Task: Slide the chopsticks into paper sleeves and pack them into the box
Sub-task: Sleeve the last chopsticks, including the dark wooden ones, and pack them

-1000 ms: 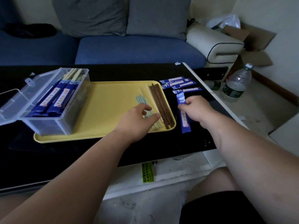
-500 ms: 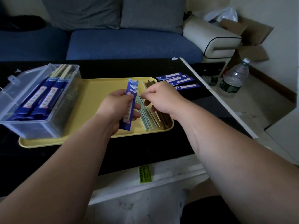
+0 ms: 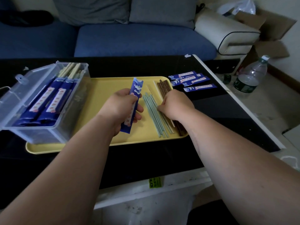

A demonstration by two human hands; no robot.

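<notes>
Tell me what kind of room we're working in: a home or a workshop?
Most likely a home living room. A blue sofa with grey cushions sits behind the low black table, and a water bottle stands on the floor.

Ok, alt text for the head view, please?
The person's left hand grips a blue printed paper sleeve over a yellow plastic tray, while the right hand touches loose pale green chopsticks and dark brown chopsticks lying on it. A clear plastic box of sleeved chopsticks stands at the tray's left end; more blue sleeves lie on the black table.
</notes>
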